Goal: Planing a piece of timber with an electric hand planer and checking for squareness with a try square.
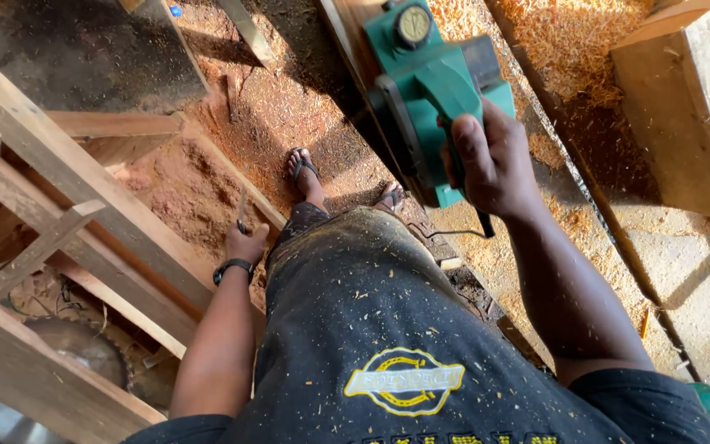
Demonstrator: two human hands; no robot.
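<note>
Workbench: a long wooden surface running from upper centre down to the lower right, dusted with sawdust and curled shavings; its left edge drops off beside the person's feet.
Timber frame: heavy crossed beams fill the left side, slanting from upper left to lower centre, close against the person's left arm.
Wooden block: a thick squared piece at the upper right, well apart from the planer, with a drift of shavings between them.
Floor: reddish earth and sawdust between frame and bench; the feet in sandals stand in this narrow strip.
Electric planer: green body with a dark belt cover on its left flank and a round knob at the front, sitting on the bench near its left edge, nose pointing away from the person.
Right hand: fingers wrapped shut around the planer's rear handle, thumb over the left side; the tool's body lies ahead of the knuckles, a black cord trailing below the wrist.
Left hand: hangs low beside the thigh, closed around a thin dark rod-like thing that I cannot identify; a dark band sits on the wrist.
Open room: bare bench stretches ahead of the planer and to its right; the left side is tight.
</note>
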